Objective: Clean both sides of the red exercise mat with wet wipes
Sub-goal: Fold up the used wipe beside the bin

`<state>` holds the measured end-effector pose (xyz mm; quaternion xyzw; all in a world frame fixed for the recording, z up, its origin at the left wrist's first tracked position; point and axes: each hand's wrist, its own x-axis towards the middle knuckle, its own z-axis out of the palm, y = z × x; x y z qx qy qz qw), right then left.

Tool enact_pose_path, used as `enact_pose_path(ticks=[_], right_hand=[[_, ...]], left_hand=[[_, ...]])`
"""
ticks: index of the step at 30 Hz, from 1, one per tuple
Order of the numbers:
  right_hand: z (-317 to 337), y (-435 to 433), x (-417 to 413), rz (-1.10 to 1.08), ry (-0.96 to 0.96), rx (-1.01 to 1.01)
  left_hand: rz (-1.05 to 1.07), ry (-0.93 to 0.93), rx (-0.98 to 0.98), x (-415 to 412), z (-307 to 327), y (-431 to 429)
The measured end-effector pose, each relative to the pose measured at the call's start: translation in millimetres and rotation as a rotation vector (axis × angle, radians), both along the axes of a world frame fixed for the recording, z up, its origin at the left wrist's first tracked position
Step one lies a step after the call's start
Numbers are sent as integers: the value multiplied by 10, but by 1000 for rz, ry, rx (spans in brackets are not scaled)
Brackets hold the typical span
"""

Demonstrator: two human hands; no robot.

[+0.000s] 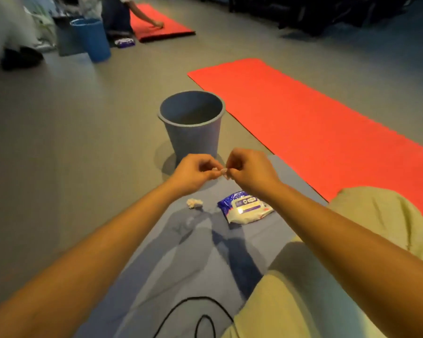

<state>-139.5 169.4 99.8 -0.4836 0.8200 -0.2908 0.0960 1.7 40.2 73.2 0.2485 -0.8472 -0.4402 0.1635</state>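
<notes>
A black cord (193,311) loops over the blue-grey sheet (181,264) right under the person's chin, with pale trouser knees (303,301) folded to the right. Further out, both forearms reach forward and the left hand (193,173) and right hand (250,170) meet in the air, fingertips of each pinching a small whitish wipe (220,172) between them, other fingers curled in. It looks bunched, so I'd say the job now is teasing it open: pull the corners apart gently and flatten it fully before wiping. The wipes packet (245,207) lies on the sheet just below the hands, a crumpled used wipe (194,203) to its left, the grey bin (192,123) beyond. The red exercise mat (315,123) lies flat on the floor to the right, untouched.
</notes>
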Motion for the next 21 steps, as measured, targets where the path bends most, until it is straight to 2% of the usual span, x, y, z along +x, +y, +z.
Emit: enact_pose_path(ticks=[3,9,14,21], right_hand=[[-369,-312,269,50,-77,80],[-875,-576,542,117,-193,257],[-1219,-481,490,147,-280,397],[-1391,-428,360,119,-355,378]], left_hand=[[142,-54,23,235,-466,-181],[404,-169,-67,369,-1143,-332],[278,-394,-134,271,-1576,-331],[130,-390,-271,411,-1674,-234]])
